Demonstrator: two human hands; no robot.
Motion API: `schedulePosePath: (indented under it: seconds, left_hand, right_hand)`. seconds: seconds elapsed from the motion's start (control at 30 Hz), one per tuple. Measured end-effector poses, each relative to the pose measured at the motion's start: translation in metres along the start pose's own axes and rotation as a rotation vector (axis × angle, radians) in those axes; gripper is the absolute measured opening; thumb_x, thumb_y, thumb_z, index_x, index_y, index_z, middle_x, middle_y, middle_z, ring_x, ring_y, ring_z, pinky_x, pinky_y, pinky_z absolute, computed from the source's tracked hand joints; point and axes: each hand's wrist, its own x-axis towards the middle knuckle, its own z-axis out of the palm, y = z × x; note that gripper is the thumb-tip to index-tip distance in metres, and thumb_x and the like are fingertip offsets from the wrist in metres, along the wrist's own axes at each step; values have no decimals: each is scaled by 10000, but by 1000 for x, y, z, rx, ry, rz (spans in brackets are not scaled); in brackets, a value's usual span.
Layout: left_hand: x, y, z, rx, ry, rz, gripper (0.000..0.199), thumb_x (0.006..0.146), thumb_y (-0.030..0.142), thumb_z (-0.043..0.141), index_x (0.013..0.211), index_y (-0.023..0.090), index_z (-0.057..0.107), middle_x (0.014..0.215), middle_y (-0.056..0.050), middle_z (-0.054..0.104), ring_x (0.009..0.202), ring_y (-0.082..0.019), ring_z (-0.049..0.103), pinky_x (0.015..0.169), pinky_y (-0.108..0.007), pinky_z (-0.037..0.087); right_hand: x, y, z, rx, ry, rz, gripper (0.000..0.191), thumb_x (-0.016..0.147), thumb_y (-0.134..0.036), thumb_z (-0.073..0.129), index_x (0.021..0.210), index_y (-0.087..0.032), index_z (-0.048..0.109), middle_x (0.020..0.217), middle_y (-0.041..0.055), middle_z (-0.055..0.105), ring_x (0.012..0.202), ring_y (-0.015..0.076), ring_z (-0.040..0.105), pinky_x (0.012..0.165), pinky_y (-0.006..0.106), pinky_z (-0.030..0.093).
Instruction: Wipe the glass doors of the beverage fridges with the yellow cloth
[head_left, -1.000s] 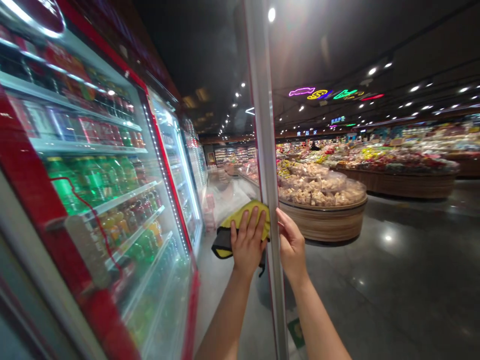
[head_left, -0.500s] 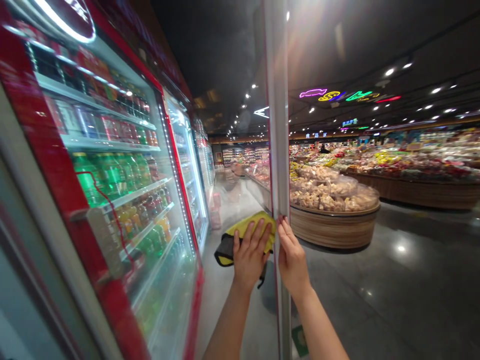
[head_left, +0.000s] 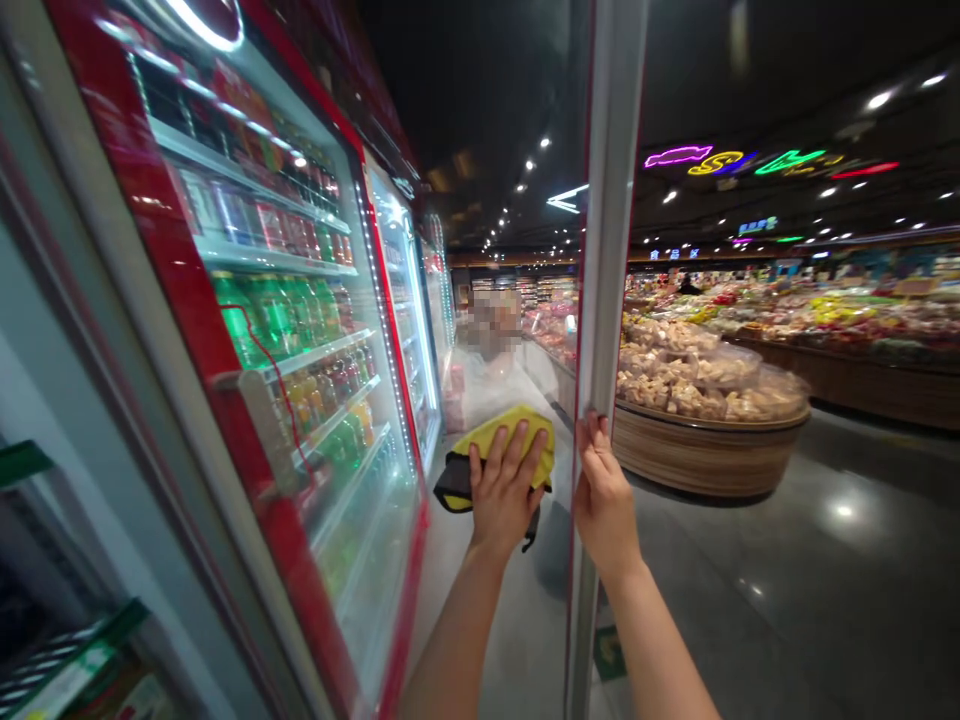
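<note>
My left hand (head_left: 506, 490) presses a yellow and dark grey cleaning cloth (head_left: 463, 482) flat against the glass pane (head_left: 525, 570) of an opened fridge door. Its fingers lie spread over the cloth, and a short black loop hangs below. Beside it, my right hand (head_left: 606, 500) is closed around the outer edge of the door's silver frame (head_left: 600, 330), with the fingertips at the metal. The pane shows a faint reflection of a person in light clothing.
To the left stands a red-framed drinks fridge (head_left: 300, 310) with shelves of bottles and cans. A round wooden display stand (head_left: 697, 450) piled with packaged food is beyond the door on the right, above a shiny grey floor (head_left: 825, 600).
The view has turned left, so the door frame and stand appear further right. My left hand with the cloth sits slightly higher on the pane. My right hand stays at the frame.
</note>
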Motion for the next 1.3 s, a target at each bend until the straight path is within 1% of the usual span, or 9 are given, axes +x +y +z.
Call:
schedulePosePath:
  seconds: [0.2,0.33,0.43,0.57,0.73,0.87,1.0,1.17,1.3]
  left_hand:
    - [12,-46,-15,99,127,-309,700,951,364,603,1590,274,332,1658,-122,316,1565,-338,211,1259,-635,27]
    - [-39,-42,2,129,133,-424,765,955,310,590,1620,239,219,1668,-178,261,1570,-376,149,1224,-694,121]
    - [-67,-27,12,110,10,-318,752,927,276,622,1600,284,287,1652,-153,317,1560,-379,193,1221,-695,122]
    - [-35,-44,-12,69,-106,-181,684,917,309,644,1553,351,395,1640,-89,369,1555,-335,244,1250,-640,78]
    - [8,-97,-46,91,82,-347,676,941,350,600,1574,284,372,1668,-124,296,1570,-353,182,1238,-664,5]
    - [-42,-86,-25,126,188,-520,737,956,309,561,1616,218,246,1667,-196,258,1568,-393,151,1188,-752,35]
    - [-84,-60,-3,115,12,-340,732,892,309,667,1566,295,384,1617,-150,398,1552,-385,225,1219,-703,27]
    - [-37,-94,-33,67,-23,-144,667,899,426,666,1527,355,451,1578,-83,476,1539,-343,287,1253,-620,-51]
    - [-28,-134,-53,104,110,-382,719,930,350,607,1591,290,331,1667,-111,301,1573,-356,163,1243,-661,-8]
  right_hand:
    - [0,0,-3,-8,-28,46,623,953,-50,315,1528,-233,470,1634,85,388,1553,244,261,1243,544,341]
    - [-11,-2,4,2,-85,20,666,944,-45,349,1560,-288,416,1638,64,386,1539,247,302,1215,512,399]
    - [-18,-6,19,7,-208,-60,795,895,12,352,1600,-354,311,1671,19,314,1560,243,238,1226,513,379]
    - [-23,-8,36,-39,-221,-76,919,847,72,323,1626,-386,157,1705,-18,197,1578,225,138,1254,537,325]
    - [-26,-6,45,-90,-197,-51,915,853,74,314,1628,-382,143,1701,-21,205,1576,234,133,1258,555,308]
    - [-30,-11,50,-108,-164,-1,814,912,20,330,1621,-364,223,1692,3,242,1570,267,172,1245,584,319]
    - [-32,-31,55,-93,-114,25,763,951,-45,367,1612,-403,235,1717,-14,140,1569,305,190,1209,600,374]
    - [-30,-58,67,-79,-165,-1,794,965,-36,327,1614,-453,139,1729,-18,45,1579,314,118,1183,646,371]
    - [-30,-60,72,-114,-196,-3,811,961,-5,316,1620,-429,107,1726,12,-10,1574,350,60,1164,706,339]
